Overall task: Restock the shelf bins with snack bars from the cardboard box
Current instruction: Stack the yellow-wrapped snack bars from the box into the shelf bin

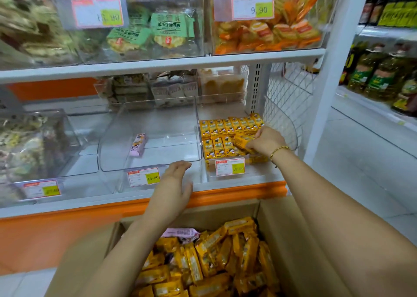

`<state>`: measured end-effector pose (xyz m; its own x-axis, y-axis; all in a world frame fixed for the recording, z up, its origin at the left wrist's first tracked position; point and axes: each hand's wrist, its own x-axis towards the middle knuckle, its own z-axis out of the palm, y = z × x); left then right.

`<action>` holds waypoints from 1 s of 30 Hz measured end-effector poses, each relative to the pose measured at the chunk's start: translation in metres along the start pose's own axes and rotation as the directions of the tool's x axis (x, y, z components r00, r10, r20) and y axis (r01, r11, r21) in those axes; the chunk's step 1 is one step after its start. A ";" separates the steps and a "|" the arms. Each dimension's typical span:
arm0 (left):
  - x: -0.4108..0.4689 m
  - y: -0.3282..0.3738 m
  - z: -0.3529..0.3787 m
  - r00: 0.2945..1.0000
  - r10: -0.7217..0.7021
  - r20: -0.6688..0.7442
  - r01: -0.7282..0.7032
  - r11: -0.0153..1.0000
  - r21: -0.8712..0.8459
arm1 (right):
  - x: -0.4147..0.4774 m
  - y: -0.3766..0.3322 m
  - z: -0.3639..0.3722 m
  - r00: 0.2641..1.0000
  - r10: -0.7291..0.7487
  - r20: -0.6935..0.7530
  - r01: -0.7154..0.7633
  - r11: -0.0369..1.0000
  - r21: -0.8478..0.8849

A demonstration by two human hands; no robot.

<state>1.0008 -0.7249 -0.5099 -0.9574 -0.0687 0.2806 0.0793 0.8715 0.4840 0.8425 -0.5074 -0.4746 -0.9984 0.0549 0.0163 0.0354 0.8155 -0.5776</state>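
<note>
An open cardboard box [291, 236] at the bottom holds several yellow snack bars [209, 267] and a pink bar [180, 232]. My right hand [266, 140] grips a yellow bar [241, 141] over the right clear bin [291, 125], which holds rows of yellow bars [221, 130] standing upright. My left hand [174, 184] hovers with relaxed fingers in front of the middle clear bin [112, 152], holding nothing. That middle bin contains a single pink bar [138, 144] leaning against its left wall.
A left bin [67, 139] holds mixed snacks. Price tags [230, 166] hang on the bin fronts. The upper shelf [158, 65] carries bins of green and orange packets. Bottles of oil [381, 75] stand on shelves at the right. An orange shelf edge [225, 195] runs above the box.
</note>
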 end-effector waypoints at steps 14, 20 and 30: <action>0.000 -0.003 -0.002 1.000 -0.008 -0.003 0.008 0.999 0.033 | 0.018 0.001 0.007 0.948 -0.156 0.276 0.199 0.971 -0.135; -0.013 -0.010 -0.002 1.000 -0.009 0.001 0.009 1.000 -0.010 | 0.002 -0.004 0.004 0.973 -0.228 -0.032 0.230 0.969 0.092; -0.085 -0.052 0.015 0.928 -0.250 0.275 0.192 0.956 0.223 | -0.160 0.026 0.096 0.772 -0.494 0.400 0.435 0.870 0.233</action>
<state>1.0744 -0.7570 -0.5714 -0.9849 -0.1486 -0.0884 -0.1697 0.9279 0.3319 0.9985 -0.5502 -0.5704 -0.8062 -0.5909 -0.0287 -0.4145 0.5987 -0.6854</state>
